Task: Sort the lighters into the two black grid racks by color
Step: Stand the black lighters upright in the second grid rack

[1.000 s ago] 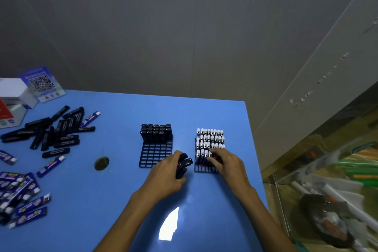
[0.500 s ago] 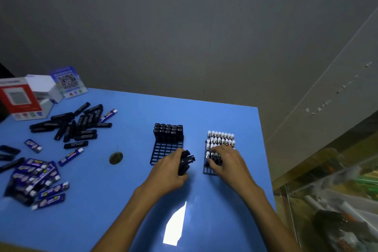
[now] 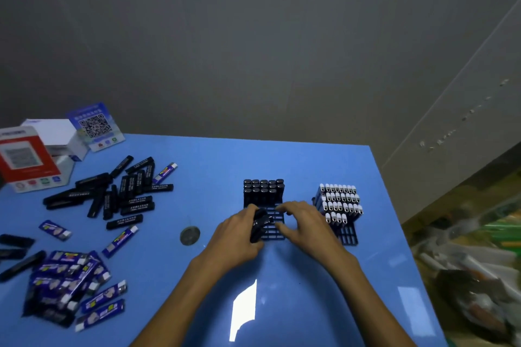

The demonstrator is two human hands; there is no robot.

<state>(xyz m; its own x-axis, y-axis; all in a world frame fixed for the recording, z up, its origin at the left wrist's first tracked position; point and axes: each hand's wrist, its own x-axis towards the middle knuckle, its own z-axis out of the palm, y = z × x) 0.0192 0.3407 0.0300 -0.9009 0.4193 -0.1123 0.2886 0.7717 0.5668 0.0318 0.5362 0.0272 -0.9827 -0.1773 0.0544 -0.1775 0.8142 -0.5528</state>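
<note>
Two black grid racks stand on the blue table. The left rack (image 3: 275, 234) holds black lighters (image 3: 263, 191) in its far rows. The right rack (image 3: 348, 235) holds several blue lighters with white caps (image 3: 339, 201). My left hand (image 3: 236, 236) grips a bunch of black lighters (image 3: 259, 224) at the left rack's near left corner. My right hand (image 3: 307, 227) hovers over the left rack's near rows, fingers curled and reaching toward the bunch; nothing shows between them. Loose black lighters (image 3: 124, 191) and blue lighters (image 3: 67, 282) lie at the left.
A round metal cap (image 3: 190, 235) sits in the table left of the racks. Boxes and a QR-code card (image 3: 94, 125) stand at the far left corner. The table's right edge (image 3: 394, 220) drops off to clutter on the floor.
My right hand has left the right rack and moved left over the left rack. My left hand has carried the black lighters up to that rack's corner.
</note>
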